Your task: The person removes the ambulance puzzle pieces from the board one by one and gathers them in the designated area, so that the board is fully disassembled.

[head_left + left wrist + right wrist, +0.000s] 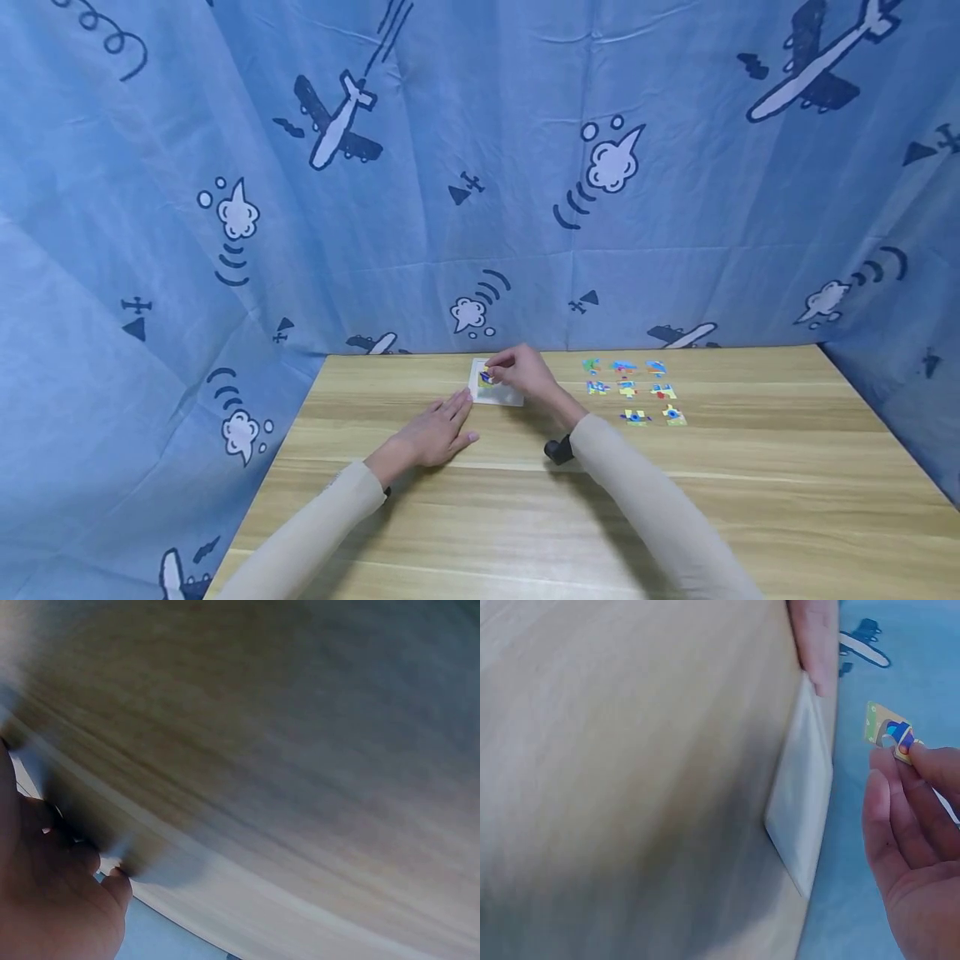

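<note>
Between thumb and fingertips my right hand (522,372) pinches a small jigsaw puzzle piece (889,729), coloured yellow, blue and green. In the head view it is held over the upper left part of a white puzzle tray (504,397). The right wrist view shows the piece raised above the tray's flat surface (804,776). My left hand (442,432) lies with fingers extended, its fingertips at the tray's left edge. Only part of the left hand (64,892) appears in the left wrist view, at the lower left.
Several loose puzzle pieces (627,388) lie in rows on the wooden table (510,525), right of the tray. A blue curtain (420,208) with printed planes hangs behind the table's far edge. A black wrist device (558,451) sits under the right sleeve.
</note>
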Action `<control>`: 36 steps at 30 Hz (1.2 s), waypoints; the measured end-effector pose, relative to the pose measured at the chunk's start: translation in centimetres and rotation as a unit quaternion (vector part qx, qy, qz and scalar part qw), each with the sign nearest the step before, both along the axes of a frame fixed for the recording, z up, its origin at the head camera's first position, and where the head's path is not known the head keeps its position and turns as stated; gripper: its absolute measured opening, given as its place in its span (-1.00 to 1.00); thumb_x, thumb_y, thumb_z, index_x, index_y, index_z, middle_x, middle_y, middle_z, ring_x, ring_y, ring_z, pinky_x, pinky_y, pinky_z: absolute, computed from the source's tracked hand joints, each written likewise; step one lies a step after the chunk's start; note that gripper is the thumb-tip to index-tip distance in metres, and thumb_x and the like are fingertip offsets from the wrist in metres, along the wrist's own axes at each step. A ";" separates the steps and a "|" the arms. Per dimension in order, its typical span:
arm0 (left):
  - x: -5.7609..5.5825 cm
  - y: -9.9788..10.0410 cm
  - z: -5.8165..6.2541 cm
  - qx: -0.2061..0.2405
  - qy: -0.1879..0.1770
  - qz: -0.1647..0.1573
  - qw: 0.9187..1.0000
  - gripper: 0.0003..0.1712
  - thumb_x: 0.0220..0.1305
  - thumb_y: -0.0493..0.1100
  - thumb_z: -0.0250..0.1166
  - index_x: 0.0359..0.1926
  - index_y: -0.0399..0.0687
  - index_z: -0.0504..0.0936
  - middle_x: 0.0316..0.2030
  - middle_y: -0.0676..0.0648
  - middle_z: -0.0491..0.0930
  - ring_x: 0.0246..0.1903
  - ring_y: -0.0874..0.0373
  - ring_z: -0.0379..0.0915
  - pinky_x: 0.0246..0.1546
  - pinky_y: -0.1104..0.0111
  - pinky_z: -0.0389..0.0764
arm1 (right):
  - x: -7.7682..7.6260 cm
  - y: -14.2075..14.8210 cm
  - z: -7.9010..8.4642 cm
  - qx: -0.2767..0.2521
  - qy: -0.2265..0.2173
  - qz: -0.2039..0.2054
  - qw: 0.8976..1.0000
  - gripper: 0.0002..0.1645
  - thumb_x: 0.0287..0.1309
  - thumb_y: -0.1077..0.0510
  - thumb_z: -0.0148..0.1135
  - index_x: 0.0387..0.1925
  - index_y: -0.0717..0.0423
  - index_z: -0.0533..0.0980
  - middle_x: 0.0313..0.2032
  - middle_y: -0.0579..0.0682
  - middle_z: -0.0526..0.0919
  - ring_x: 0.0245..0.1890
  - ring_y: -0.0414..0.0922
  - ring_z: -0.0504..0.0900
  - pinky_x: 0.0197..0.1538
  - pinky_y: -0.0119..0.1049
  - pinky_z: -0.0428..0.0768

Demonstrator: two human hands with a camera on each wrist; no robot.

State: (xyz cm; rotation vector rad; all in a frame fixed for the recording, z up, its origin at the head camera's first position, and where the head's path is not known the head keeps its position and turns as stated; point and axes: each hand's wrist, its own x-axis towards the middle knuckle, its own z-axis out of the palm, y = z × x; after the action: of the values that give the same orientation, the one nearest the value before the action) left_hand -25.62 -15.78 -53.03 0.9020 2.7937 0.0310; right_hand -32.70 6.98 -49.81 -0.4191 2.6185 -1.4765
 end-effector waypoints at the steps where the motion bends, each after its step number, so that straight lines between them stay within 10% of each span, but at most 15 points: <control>1: 0.0 0.0 0.1 0.000 0.000 0.000 1.000 -0.12 0.68 0.27 -0.20 0.67 -0.28 -0.01 0.70 -0.21 -0.08 0.70 -0.07 -0.10 0.67 -0.01 0.14 | 0.0 0.2 0.2 -0.006 -0.004 0.000 1.000 -0.79 0.35 0.26 0.34 -0.06 0.21 0.78 -0.15 0.14 0.85 -0.25 -0.08 0.83 -0.15 -0.22 0.81; 14: 0.0 -0.1 -0.1 0.000 -0.002 -0.002 1.000 -0.12 0.69 0.27 -0.22 0.67 -0.28 -0.03 0.70 -0.22 -0.09 0.70 -0.09 -0.13 0.68 -0.02 0.11 | 0.9 3.8 1.9 -0.025 -0.004 0.012 1.000 -0.78 0.42 0.27 0.27 -0.05 0.26 0.76 -0.15 0.19 0.85 -0.17 0.07 0.84 0.04 0.11 0.79; 36: -0.1 -0.2 -0.4 0.001 0.011 -0.014 1.000 -0.12 0.68 0.27 -0.20 0.66 -0.28 -0.01 0.70 -0.23 -0.08 0.70 -0.10 -0.11 0.67 -0.02 0.13 | 3.2 11.4 1.7 -0.019 0.007 -0.004 1.000 -0.77 0.38 0.32 0.29 -0.04 0.33 0.74 -0.08 0.30 0.81 -0.19 0.17 0.85 -0.08 0.08 0.82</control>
State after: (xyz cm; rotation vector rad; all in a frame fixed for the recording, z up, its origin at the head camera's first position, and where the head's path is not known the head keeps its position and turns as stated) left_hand -25.68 -15.97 -53.42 0.9470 2.8011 0.0208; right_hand -29.51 18.40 -48.15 -0.4237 2.6097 -1.5337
